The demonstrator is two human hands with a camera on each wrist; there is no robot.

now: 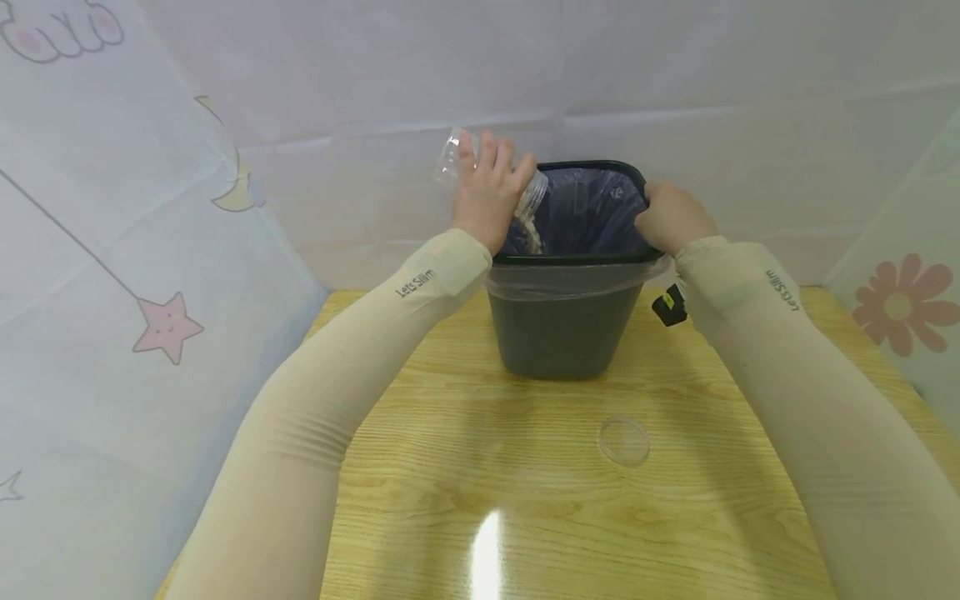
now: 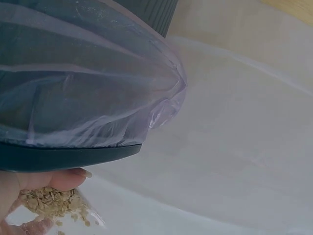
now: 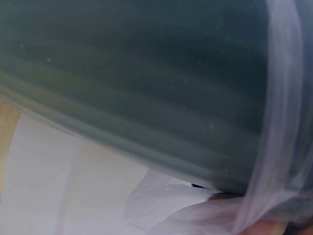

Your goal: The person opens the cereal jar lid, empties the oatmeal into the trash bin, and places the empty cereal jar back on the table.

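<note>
A dark grey trash bin (image 1: 566,333) stands on the table with a thin purplish bag (image 1: 588,208) lining it and folded over its black rim. My left hand (image 1: 489,187) grips a clear plastic jar (image 1: 448,160), tilted with its mouth down toward the bin's left side. Pale oat-like flakes (image 2: 54,203) spill from the jar's mouth; in the head view they fall inside the bag. At the bin's right, my right hand (image 1: 675,218) grips the rim, its fingers partly hidden in the right wrist view behind the bag's loose edge (image 3: 195,215).
A clear round lid (image 1: 624,441) lies on the wood-grain table (image 1: 450,467) in front of the bin. A small black object with a yellow mark (image 1: 670,307) sits right of the bin, by my right sleeve. Pale printed sheets (image 1: 360,183) surround the back and sides.
</note>
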